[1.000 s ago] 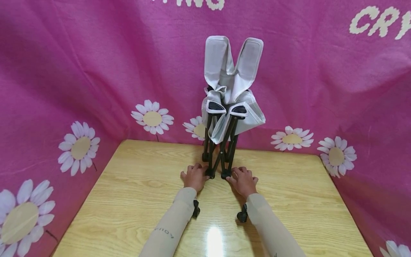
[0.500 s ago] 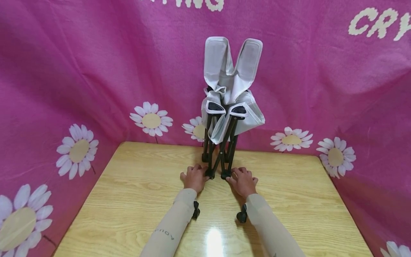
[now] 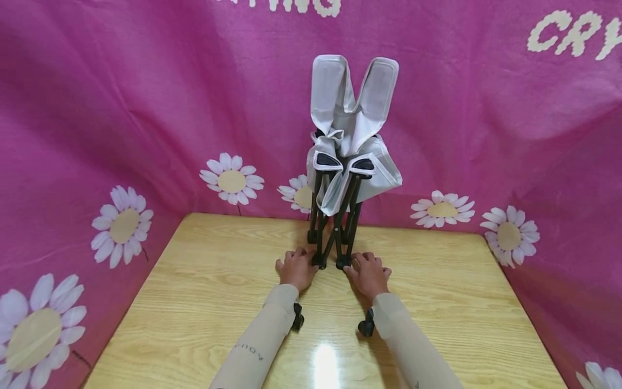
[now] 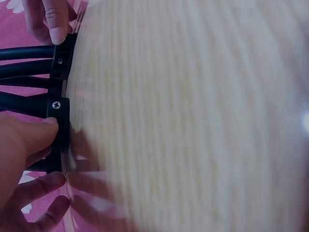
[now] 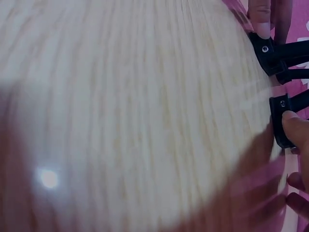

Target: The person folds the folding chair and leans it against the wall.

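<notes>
A small folding chair (image 3: 371,102) stands upright and mostly folded near the table's far edge, its pale grey fabric bunched above thin black crossed legs. My left hand (image 3: 297,270) holds the near left foot (image 4: 62,133), with the thumb on its front face and the other fingers beside and behind it. On the other side my right hand (image 3: 369,275) grips the near right foot (image 5: 277,128) in the same way, thumb in front. A narrow gap separates the two near feet. The fingertips behind the feet are partly hidden.
The chair rests on a glossy wood-grain table (image 3: 218,302). A magenta cloth (image 3: 146,65) with large white daisies hangs close behind it and along both sides. Black wrist cameras (image 3: 297,317) sit under both forearms.
</notes>
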`<state>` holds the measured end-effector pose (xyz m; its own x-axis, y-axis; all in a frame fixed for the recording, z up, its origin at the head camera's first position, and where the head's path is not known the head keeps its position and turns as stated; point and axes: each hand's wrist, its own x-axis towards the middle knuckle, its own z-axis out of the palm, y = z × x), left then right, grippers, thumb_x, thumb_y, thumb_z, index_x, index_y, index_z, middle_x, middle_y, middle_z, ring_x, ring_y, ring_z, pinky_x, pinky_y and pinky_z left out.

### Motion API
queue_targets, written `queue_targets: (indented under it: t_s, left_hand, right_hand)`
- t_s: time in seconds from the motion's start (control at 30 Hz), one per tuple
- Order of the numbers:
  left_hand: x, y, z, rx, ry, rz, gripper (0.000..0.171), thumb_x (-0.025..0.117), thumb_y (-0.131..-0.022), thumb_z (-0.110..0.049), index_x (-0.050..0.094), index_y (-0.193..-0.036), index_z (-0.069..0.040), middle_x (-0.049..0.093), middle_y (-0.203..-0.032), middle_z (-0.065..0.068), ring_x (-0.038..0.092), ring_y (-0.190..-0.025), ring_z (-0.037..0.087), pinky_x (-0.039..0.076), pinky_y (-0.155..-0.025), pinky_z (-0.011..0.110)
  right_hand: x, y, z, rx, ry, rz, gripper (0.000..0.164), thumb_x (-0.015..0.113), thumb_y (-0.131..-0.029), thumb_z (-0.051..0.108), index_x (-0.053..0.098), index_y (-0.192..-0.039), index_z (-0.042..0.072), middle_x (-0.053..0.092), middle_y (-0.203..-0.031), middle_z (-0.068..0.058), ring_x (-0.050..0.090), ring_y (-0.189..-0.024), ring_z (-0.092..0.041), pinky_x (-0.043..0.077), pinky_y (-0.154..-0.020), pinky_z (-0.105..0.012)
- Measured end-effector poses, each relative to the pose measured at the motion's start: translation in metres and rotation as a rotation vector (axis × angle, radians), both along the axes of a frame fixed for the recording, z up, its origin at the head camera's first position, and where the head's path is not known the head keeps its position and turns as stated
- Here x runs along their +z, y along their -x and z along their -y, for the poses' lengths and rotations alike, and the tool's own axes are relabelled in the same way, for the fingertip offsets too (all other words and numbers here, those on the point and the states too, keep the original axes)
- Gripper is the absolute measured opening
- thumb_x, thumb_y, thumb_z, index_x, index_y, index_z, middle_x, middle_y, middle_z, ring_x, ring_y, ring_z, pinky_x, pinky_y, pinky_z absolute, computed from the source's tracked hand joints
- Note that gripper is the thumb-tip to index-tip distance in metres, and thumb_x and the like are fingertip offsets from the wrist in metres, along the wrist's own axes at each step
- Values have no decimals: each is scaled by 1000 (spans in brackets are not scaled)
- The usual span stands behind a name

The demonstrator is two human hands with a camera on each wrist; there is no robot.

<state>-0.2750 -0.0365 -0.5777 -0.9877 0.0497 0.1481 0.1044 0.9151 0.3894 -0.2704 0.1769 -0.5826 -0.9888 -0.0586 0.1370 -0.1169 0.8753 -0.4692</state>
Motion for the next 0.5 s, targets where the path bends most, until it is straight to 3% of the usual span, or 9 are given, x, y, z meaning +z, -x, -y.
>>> queue_targets:
  t_s: [0.2, 0.5]
  left_hand:
    - [-5, -3, 3, -1, -55, -31, 36, 66, -90, -37, 66, -125, -27, 61, -120, 1, 50, -112, 32, 27, -93, 65]
    - [-9, -21, 9, -25, -114, -168, 34, 66, -90, -28, 67, -123, -21, 63, -119, 5, 53, -109, 34, 29, -95, 65]
  right_hand:
    - [-10, -8, 0, -23, 81, -115, 49, 66, -90, 41, 59, -129, 14, 54, -130, -13, 47, -113, -35, 28, -84, -56]
    - [-19, -22, -9, -39, 119, -246, 50, 68, -88, 38, 59, -130, 12, 51, -134, -12, 43, -123, -33, 24, -93, -58]
